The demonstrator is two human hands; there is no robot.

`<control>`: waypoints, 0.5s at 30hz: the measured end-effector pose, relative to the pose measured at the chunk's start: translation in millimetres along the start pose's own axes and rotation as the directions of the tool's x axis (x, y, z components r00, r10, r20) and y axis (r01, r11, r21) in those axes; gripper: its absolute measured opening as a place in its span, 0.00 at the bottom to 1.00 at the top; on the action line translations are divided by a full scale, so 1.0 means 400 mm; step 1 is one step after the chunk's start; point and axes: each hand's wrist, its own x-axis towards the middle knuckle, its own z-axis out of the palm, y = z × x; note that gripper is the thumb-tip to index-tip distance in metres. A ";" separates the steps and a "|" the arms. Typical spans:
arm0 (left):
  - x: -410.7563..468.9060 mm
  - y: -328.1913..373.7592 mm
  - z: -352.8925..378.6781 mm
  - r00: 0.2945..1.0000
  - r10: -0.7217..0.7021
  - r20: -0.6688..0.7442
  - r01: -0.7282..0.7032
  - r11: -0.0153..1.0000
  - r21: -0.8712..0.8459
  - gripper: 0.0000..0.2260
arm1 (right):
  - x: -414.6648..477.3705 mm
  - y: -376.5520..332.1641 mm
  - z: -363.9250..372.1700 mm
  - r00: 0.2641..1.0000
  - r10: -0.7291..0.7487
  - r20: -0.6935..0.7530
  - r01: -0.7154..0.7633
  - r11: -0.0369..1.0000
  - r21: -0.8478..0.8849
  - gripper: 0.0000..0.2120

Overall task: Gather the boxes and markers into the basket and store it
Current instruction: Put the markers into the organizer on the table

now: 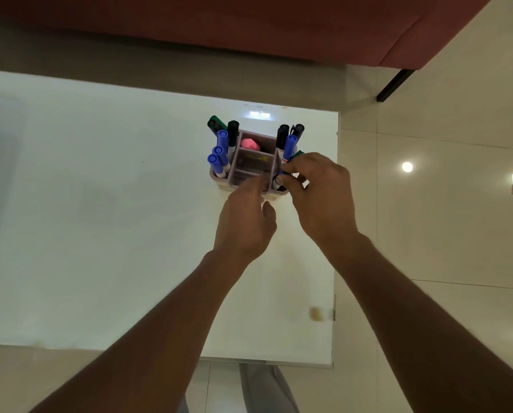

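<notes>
Two bare hands over a glossy white surface (100, 234), pale tiled floor (443, 234) off to the right grip's side with ceiling lights mirrored in it, and a dark red slab of furniture (249, 25) across the far end. Some printed label inside the middle compartment, way too blurry to read.

Right grip (320, 189) pinched shut on a marker (279, 180) at the basket's near-right pocket, fingertips bunched around the barrel, green-capped one poking out just behind the knuckles. Left grip (246, 222) loosely curled, fingers apart, holding nothing, index tip right at the basket's near rim; touching or not, can't tell.

Basket (219, 175) itself sitting on the surface just beyond both grips, a dusty pink divided caddy. Blue markers (219, 156) plus black and green ones standing in the pocket beyond the left grip, more black and blue ones beyond the right grip, something pink (250, 144) in the far middle slot.
</notes>
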 end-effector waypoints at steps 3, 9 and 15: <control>-0.013 -0.014 0.008 1.000 -0.013 -0.021 0.013 0.999 0.038 0.15 | 0.002 -0.003 0.009 0.999 0.017 -0.044 -0.017 1.000 -0.006 0.08; -0.033 -0.083 -0.020 0.938 -0.251 -0.239 0.242 0.968 -0.067 0.11 | -0.053 0.030 0.043 0.850 0.420 -0.317 -0.279 0.871 0.405 0.06; 0.081 -0.146 -0.121 0.596 -0.803 -0.007 0.562 0.423 -0.710 0.07 | -0.022 0.077 0.107 0.594 0.734 0.330 -0.738 0.334 0.586 0.12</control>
